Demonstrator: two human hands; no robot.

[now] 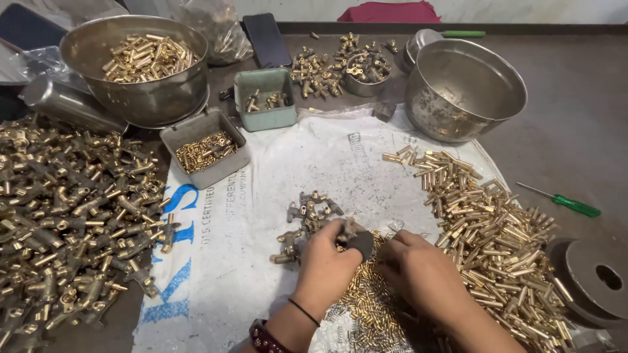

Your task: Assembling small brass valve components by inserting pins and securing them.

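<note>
My left hand [325, 260] grips a brass valve fitting with a dark knob [358, 242] over a white printed sack [281, 176]. My right hand [418, 265] is beside it, fingers bent toward the same fitting and resting over small brass pins [369, 307]; whether it holds a pin is hidden. A small cluster of brass fittings [311, 212] lies just beyond my left hand. A long pile of brass tubes [487, 229] spreads to the right of my right hand.
A big heap of brass fittings [72, 222] fills the left. Behind are a steel bowl of tubes [140, 62], an empty steel bowl [464, 88], a grey tray [204, 149], a green tray [265, 98], a phone [267, 40], a green screwdriver [564, 201] and a metal disc [598, 278].
</note>
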